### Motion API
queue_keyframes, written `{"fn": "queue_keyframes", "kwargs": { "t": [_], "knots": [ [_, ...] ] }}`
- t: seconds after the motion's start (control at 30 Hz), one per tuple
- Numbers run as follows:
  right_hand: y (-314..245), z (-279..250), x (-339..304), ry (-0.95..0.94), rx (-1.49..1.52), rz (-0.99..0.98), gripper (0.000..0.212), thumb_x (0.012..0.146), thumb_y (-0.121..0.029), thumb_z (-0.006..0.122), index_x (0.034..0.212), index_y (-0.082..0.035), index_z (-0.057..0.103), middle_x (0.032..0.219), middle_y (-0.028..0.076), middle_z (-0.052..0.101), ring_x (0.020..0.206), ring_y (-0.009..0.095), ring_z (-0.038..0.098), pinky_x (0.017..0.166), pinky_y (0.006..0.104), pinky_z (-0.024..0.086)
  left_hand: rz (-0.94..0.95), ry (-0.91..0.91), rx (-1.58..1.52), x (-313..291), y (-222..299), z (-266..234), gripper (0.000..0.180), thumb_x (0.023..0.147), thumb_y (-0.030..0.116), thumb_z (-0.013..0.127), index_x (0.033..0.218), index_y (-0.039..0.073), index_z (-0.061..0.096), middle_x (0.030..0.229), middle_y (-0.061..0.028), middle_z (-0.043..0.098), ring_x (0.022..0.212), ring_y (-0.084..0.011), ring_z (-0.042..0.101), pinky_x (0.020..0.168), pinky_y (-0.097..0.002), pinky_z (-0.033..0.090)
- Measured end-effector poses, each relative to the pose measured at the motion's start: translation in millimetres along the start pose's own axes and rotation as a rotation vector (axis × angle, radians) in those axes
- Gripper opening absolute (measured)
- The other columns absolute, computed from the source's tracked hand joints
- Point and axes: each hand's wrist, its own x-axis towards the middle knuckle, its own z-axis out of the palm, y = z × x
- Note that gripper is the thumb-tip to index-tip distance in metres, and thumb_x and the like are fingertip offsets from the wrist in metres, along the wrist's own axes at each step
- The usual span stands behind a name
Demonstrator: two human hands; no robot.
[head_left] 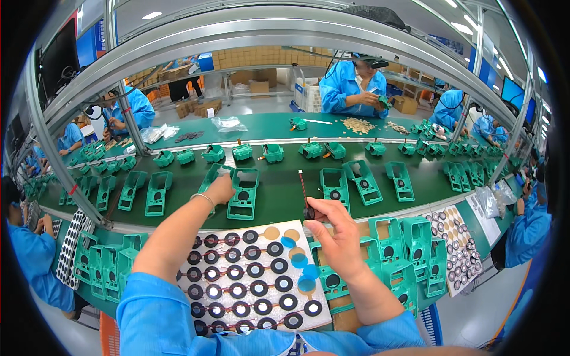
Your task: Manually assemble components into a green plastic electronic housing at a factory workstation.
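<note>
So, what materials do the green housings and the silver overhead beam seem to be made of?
Green housings: probably moulded plastic with satin finish; even colour and rounded edges suggest it. Silver overhead beam: likely aluminium, smooth and slightly shiny; grey sheen and lengthwise grooves suggest metal.
</note>
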Motion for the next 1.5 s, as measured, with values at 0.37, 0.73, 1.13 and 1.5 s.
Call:
{"fn": "queue_keyframes", "kwargs": {
  "t": [0.37,0.73,1.13,1.5],
  "knots": [
    [17,0,2,0.05,-0.064,-0.024,0.028,0.073,-0.006,0.069,0.1,-0.003,0.061,0.092,0.008,0.062,0.075,0.018,0.054,0.069,0.028,0.046,-0.337,-0.162,-0.65,-10,31,-4,0.012,0.078,0.007,0.061,0.08,-0.005,0.058,0.073,-0.0106,0.06,0.063,-0.0199,0.061,0.057,-0.0294,0.054],
    [7,11,-2,-0.044,-0.464,-0.451,0.035,0.062,-0.003,0.072,0.096,-0.006,0.063,0.102,0.008,0.06,0.084,0.026,0.051,0.069,0.0327,0.047,-0.017,-0.467,-1.077,-154,118,-54,0.023,0.081,0.009,0.063,0.1,-0.001,0.053,0.09,-0.0062,0.062,0.075,-0.0106,0.06,0.059,-0.021,0.051],
    [11,16,-7,-0.17,-0.538,-0.443,0.034,0.06,-0.002,0.069,0.094,-0.008,0.066,0.104,0.007,0.062,0.088,0.025,0.051,0.074,0.0359,0.045,0.128,-0.365,-1.15,-193,125,-50,0.032,0.08,0.007,0.064,0.106,-0.003,0.049,0.091,-0.0075,0.059,0.077,-0.0104,0.058,0.061,-0.0225,0.051],
    [11,20,-7,-0.226,-0.516,-0.446,0.032,0.068,-0.005,0.069,0.099,-0.009,0.066,0.113,0.008,0.058,0.094,0.028,0.048,0.077,0.0357,0.045,0.157,-0.353,-1.236,-197,119,-50,0.03,0.08,0.006,0.064,0.105,-0.002,0.049,0.09,-0.0071,0.059,0.077,-0.0099,0.057,0.06,-0.0219,0.05]
  ]
}}
